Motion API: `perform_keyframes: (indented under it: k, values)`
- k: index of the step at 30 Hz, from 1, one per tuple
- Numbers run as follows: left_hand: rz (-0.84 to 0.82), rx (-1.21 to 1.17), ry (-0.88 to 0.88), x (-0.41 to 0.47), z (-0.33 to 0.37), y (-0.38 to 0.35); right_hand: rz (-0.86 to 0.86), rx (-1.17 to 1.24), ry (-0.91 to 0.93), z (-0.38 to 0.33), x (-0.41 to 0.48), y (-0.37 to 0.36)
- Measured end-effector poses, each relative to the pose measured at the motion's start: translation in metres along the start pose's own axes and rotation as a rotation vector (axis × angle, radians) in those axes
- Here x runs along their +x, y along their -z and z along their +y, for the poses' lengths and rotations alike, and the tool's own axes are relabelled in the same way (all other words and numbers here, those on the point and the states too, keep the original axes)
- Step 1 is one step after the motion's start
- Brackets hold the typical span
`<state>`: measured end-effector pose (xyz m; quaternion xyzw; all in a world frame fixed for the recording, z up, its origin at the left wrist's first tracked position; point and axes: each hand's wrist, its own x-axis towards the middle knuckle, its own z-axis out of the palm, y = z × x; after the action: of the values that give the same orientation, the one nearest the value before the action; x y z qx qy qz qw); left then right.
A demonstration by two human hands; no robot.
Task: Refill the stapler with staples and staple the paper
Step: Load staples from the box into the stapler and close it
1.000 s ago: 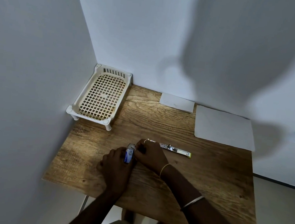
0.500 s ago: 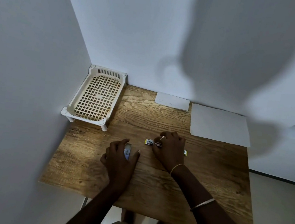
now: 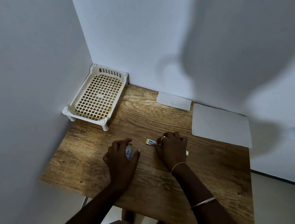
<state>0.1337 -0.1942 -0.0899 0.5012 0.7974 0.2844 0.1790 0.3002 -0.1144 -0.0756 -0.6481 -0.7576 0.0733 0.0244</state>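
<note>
Grips a small blue-and-white object (image 3: 128,151) with the left hand (image 3: 121,157) on the wooden table (image 3: 209,175). Covers the middle of the stapler (image 3: 151,142) with the curled right hand (image 3: 172,148), leaving both yellow ends exposed. Shows a small paper sheet (image 3: 174,101) and a large paper sheet (image 3: 219,124) flat by the back wall, plus a lattice tray (image 3: 99,95) in the far left corner.

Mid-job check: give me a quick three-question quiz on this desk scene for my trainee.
1. The left hand holds: A) a small box B) a pen C) a cup.
2. True or false: a sheet of paper lies in the tray.
3. Fill in: the right hand rests on the ____.
Key: 1 A. 2 false; the paper lies on the table. 3 stapler.
</note>
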Motion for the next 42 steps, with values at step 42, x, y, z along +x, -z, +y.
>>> perform_keyframes:
  k: [42]
  values:
    - [-0.145, -0.083, -0.150, 0.006, 0.005, -0.002, -0.046, -0.019, 0.081, 0.022, -0.001, 0.002]
